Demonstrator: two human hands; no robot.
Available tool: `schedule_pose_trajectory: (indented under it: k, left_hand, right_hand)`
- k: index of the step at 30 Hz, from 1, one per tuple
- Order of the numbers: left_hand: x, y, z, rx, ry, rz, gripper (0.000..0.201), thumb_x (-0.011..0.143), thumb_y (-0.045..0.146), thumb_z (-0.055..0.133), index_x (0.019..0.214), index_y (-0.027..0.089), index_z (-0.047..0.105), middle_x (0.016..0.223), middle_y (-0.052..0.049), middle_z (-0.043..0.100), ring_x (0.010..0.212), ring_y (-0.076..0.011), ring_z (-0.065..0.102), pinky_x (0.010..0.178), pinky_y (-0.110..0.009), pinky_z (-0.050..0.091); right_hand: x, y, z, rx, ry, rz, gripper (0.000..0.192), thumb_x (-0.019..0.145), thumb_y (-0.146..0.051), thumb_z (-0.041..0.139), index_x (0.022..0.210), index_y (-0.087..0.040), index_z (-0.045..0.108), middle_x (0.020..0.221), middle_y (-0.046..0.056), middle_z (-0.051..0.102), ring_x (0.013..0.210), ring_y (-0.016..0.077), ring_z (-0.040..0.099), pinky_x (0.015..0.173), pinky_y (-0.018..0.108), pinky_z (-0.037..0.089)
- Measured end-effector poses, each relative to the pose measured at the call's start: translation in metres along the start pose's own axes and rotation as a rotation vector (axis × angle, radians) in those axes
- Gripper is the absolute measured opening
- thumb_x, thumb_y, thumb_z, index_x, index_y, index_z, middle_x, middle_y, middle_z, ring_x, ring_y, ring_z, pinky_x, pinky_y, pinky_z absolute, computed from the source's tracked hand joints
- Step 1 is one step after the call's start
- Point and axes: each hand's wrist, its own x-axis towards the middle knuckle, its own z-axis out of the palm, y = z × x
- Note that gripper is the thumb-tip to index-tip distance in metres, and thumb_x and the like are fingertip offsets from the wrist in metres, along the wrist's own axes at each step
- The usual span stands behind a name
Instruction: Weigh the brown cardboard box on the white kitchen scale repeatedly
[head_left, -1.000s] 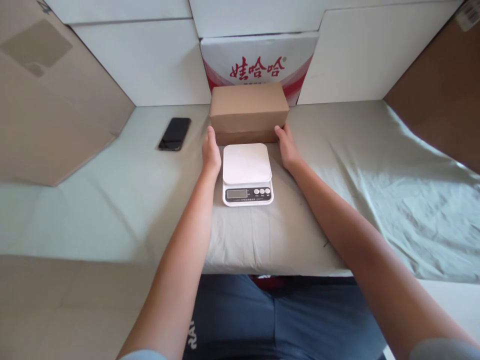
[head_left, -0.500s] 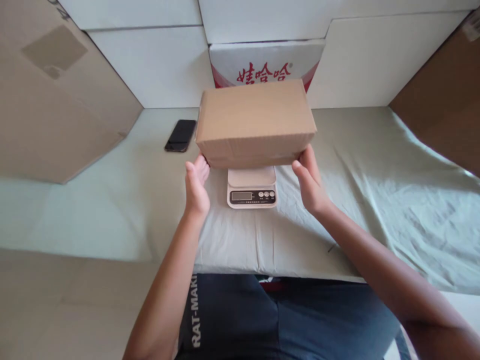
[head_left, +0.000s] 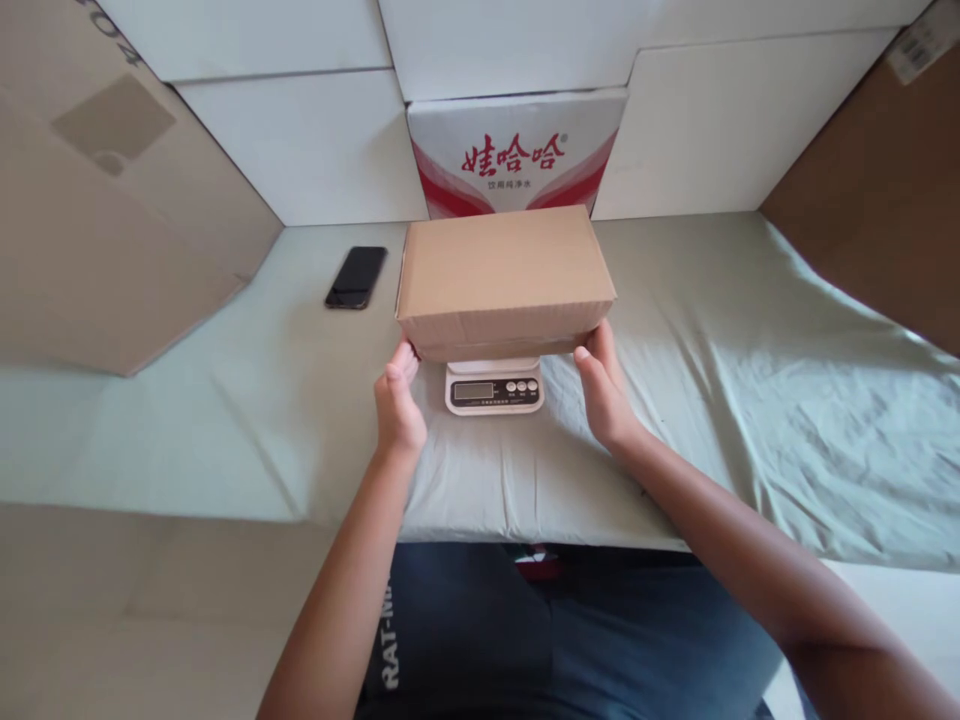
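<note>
A closed brown cardboard box (head_left: pixel 504 280) rests on top of a white digital kitchen scale (head_left: pixel 493 388), hiding the scale's platform; only the display and buttons show. My left hand (head_left: pixel 398 405) holds the box's lower left corner, fingers under its edge. My right hand (head_left: pixel 604 390) holds the lower right corner the same way. Both the scale and the box sit on a pale green cloth (head_left: pixel 705 350) covering the table.
A black phone (head_left: pixel 356 277) lies on the cloth at the back left. A white carton with red characters (head_left: pixel 517 155) stands behind the box against white panels. Brown cardboard sheets lean at the far left (head_left: pixel 112 200) and far right (head_left: pixel 885 190).
Both hands lifted the box from behind the scale, brought it towards me over the scale, and lowered it onto the platform.
</note>
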Motion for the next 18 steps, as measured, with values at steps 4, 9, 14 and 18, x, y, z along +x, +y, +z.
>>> schedule_pose_trajectory:
  k: [4, 9, 14, 18]
  left_hand:
    - [0.0007, -0.0001, 0.0006, 0.008, 0.0, 0.004, 0.1, 0.087, 0.096, 0.039, 0.142, 0.021, 0.074, 0.154, -0.019, 0.067, 0.15, -0.0375, 0.058, 0.128, -0.051, 0.044]
    - [0.002, 0.0, 0.0016, 0.02, 0.008, 0.008, 0.101, 0.086, 0.097, 0.04, 0.143, 0.02, 0.073, 0.154, -0.02, 0.066, 0.149, -0.0382, 0.059, 0.127, -0.051, 0.045]
    - [0.0029, -0.0009, 0.0012, 0.024, 0.003, 0.021, 0.099, 0.088, 0.095, 0.04, 0.144, 0.021, 0.073, 0.153, -0.019, 0.067, 0.149, -0.0375, 0.059, 0.128, -0.051, 0.045]
    - [0.0028, -0.0014, 0.0007, 0.033, -0.009, 0.027, 0.099, 0.089, 0.094, 0.038, 0.147, 0.021, 0.071, 0.154, -0.019, 0.067, 0.15, -0.0371, 0.059, 0.128, -0.049, 0.044]
  right_hand:
    - [-0.0005, 0.0011, 0.0006, -0.014, -0.012, 0.012, 0.063, 0.101, -0.065, 0.051, 0.159, -0.043, 0.038, 0.178, -0.002, 0.037, 0.17, 0.0291, 0.028, 0.143, 0.059, 0.026]
    - [-0.0006, 0.003, -0.0002, -0.013, 0.002, 0.017, 0.057, 0.1, -0.064, 0.052, 0.153, -0.042, 0.044, 0.176, -0.002, 0.039, 0.169, 0.0296, 0.03, 0.143, 0.059, 0.028]
    - [-0.0019, 0.0002, 0.0016, 0.009, 0.036, 0.036, 0.055, 0.097, -0.065, 0.056, 0.147, -0.041, 0.049, 0.175, -0.001, 0.042, 0.168, 0.0308, 0.032, 0.143, 0.06, 0.028]
    - [-0.0017, -0.0023, 0.0038, 0.027, 0.051, 0.035, 0.057, 0.096, -0.065, 0.057, 0.147, -0.04, 0.051, 0.175, -0.002, 0.044, 0.168, 0.0299, 0.033, 0.143, 0.058, 0.028]
